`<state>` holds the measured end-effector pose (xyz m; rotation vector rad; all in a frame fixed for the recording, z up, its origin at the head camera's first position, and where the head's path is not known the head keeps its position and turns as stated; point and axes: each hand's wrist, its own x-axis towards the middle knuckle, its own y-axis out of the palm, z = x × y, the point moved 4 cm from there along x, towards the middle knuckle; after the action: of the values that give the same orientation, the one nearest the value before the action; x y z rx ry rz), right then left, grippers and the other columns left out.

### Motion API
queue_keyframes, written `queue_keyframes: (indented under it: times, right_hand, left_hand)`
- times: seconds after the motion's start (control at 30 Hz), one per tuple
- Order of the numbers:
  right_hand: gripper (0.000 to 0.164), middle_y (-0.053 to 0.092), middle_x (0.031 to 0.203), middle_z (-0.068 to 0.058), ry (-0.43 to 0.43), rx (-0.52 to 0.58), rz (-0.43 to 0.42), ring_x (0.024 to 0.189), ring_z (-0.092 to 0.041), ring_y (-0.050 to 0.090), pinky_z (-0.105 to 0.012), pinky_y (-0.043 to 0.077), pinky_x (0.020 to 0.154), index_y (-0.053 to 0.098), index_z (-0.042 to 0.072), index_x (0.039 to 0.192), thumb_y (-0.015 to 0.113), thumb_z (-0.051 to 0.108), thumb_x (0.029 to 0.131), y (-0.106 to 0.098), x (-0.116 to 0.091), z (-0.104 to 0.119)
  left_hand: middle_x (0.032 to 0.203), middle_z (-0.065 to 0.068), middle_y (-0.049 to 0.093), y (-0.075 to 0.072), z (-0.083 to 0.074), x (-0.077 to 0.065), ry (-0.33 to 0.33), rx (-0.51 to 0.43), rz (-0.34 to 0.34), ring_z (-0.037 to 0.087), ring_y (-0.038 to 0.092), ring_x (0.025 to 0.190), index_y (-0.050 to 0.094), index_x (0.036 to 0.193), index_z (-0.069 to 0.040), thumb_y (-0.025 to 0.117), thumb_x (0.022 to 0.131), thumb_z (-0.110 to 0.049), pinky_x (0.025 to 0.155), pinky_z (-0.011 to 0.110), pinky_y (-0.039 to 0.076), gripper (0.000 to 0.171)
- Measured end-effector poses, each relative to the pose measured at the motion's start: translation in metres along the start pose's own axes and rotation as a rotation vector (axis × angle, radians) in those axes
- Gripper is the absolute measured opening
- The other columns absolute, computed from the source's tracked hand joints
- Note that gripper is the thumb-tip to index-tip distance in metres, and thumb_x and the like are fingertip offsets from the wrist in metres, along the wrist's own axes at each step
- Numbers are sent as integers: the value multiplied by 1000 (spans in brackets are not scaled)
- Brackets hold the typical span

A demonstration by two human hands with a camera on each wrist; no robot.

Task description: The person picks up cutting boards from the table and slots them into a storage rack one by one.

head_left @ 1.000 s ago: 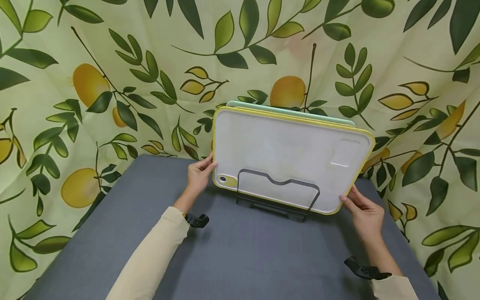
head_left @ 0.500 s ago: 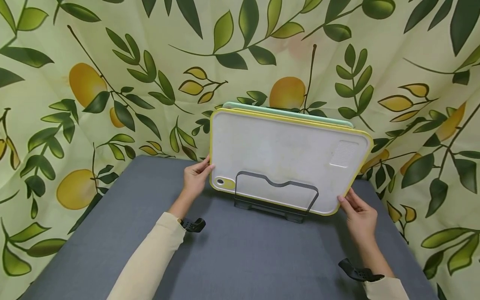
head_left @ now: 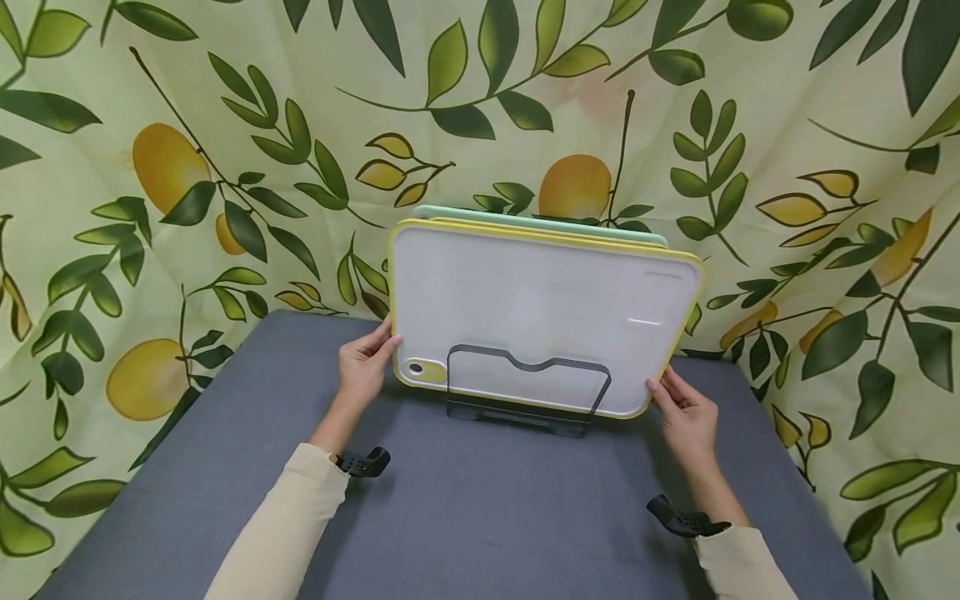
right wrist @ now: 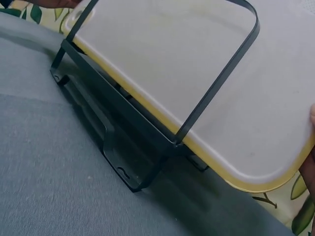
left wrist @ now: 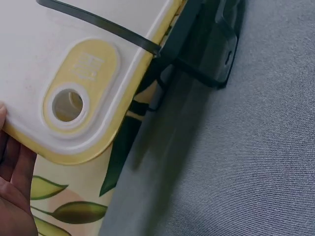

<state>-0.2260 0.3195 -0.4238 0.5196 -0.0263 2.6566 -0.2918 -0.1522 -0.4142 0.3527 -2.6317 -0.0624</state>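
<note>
A white cutting board with a yellow rim (head_left: 525,308) stands upright in a black metal rack (head_left: 517,408). Its lower left corner has a yellow patch with a round hole (left wrist: 68,105). Just behind, the top edge of a mint-green board (head_left: 540,223) shows; the rest of it is hidden. My left hand (head_left: 363,367) pinches the yellow-rimmed board's left edge near the bottom, thumb on the front face. At the lower right edge my right hand (head_left: 686,417) pinches the board, thumb in front and fingers behind. Neither hand touches the rack's front loop (right wrist: 221,78).
The rack is over a grey cloth-covered table (head_left: 480,517). A curtain with leaf and fruit print (head_left: 300,167) hangs behind the table and at both sides. Each wrist wears a black strap mount (head_left: 363,462).
Both hands have moved left together with the boards and the rack, mostly in the last half second. Their grip on the board's edges looks the same.
</note>
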Motion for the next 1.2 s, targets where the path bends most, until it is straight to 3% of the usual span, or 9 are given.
queue_keyframes:
  times: [0.3,0.5,0.63,0.77,0.87,0.93,1.0,1.1,1.2]
  right_hand:
    - [43,72,94,27,-11,-52,45,88,11,69,-9,55,74,58,-9,133,66,-10,91,21,4,-7]
    - [42,72,93,25,-14,-34,78,87,11,70,-11,55,76,56,-10,133,64,-11,92,35,8,1]
    - [42,72,92,24,6,-20,86,87,9,70,-13,56,76,56,-10,133,64,-13,92,36,8,7]
    - [43,71,93,26,61,-73,100,86,12,69,-11,56,74,57,-6,135,65,-8,93,30,8,2]
    - [44,74,108,10,64,-187,152,86,14,68,-12,57,74,57,-3,138,67,1,95,24,9,4]
    - [45,74,117,-5,31,-354,225,87,14,67,-10,56,72,56,-1,140,67,11,98,21,12,12]
    - [49,72,122,-17,-30,-552,313,89,4,71,-12,55,69,56,1,142,68,21,99,18,14,22]
    - [56,73,120,-21,-145,-826,443,92,-18,76,-20,54,67,56,2,143,68,33,98,13,17,38]
    - [66,69,126,-25,-199,-983,536,84,-35,71,-35,52,64,53,1,145,69,42,96,10,22,50]
  left_hand:
    - [124,26,56,-15,0,-1,-14,-36,-67,-13,66,95,59,126,12,65,89,16,79,7,53,38]
    - [127,27,58,-23,0,-2,-2,-3,-88,-15,65,98,59,129,10,65,91,12,81,6,52,39]
    - [128,27,58,-23,0,-3,-13,13,-77,-15,64,99,59,131,8,66,92,8,83,7,52,39]
    - [127,26,59,-22,2,-5,-35,12,-72,-15,65,98,60,130,7,67,92,7,82,7,52,39]
    - [125,28,61,-20,1,-3,-47,30,-56,-14,66,95,61,130,6,68,92,5,79,7,53,38]
    - [123,27,64,-23,-2,-2,-65,113,-30,-13,66,91,65,127,5,70,94,-2,76,6,53,35]
    - [121,23,69,-28,-6,0,-85,259,22,-8,68,90,68,126,1,71,96,-13,76,10,54,33]
    - [125,17,71,-38,-18,2,-95,517,161,11,71,105,68,131,-5,68,98,-30,90,28,58,41]
    - [138,18,64,-52,-31,7,-62,755,293,34,62,126,58,143,-10,63,99,-45,105,52,50,56]
